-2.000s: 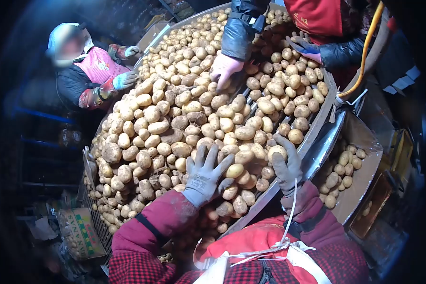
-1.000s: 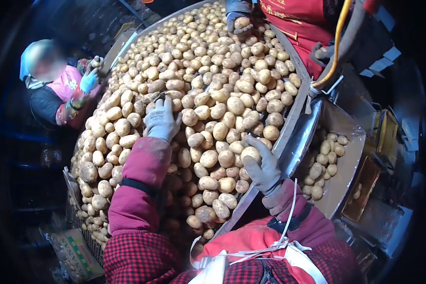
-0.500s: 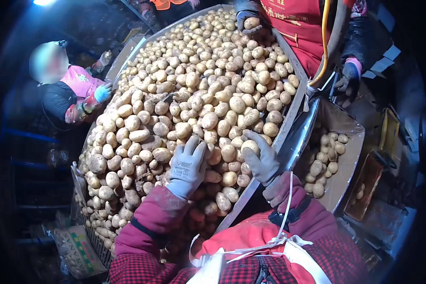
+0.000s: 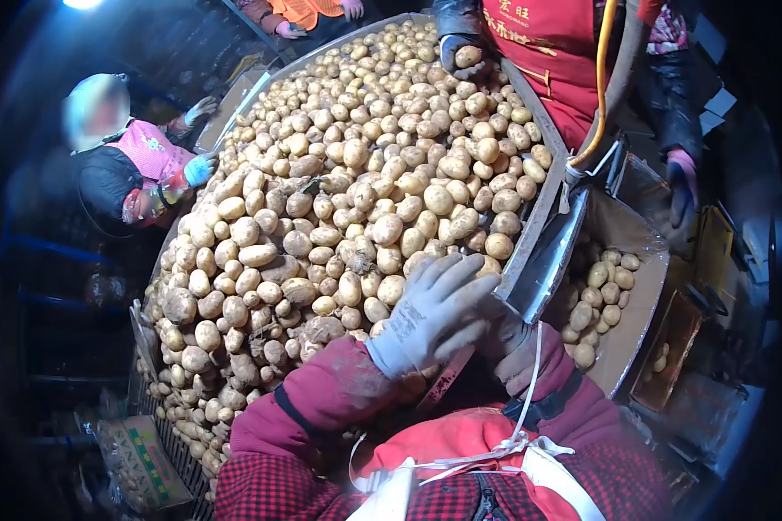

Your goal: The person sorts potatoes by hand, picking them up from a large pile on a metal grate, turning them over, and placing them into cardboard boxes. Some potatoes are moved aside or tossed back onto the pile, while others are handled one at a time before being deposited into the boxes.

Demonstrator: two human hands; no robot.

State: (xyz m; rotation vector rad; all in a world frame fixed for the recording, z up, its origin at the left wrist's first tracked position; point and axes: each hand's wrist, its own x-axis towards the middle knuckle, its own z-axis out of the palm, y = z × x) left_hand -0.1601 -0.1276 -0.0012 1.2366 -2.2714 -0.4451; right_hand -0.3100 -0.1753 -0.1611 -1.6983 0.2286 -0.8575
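Head camera: worn on the person's head, facing forward and steeply down.
Wearer's apron (image 4: 443,441): nearest, close under the lens, seen from above.
Left hand (image 4: 430,317) and right hand (image 4: 506,337): just beyond the apron, the left partly hiding the right from this angle.
Potatoes (image 4: 321,208): across the middle, near to far, on the worktop (image 4: 539,227).
Carton (image 4: 641,304): right, viewed down into its open top.
Co-worker in pink (image 4: 156,156): far left, well away.
Co-worker in red (image 4: 543,65): far right, cut by the upper edge.

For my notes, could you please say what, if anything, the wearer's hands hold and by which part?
That cannot be told: the gloved left hand covers most of the right hand.
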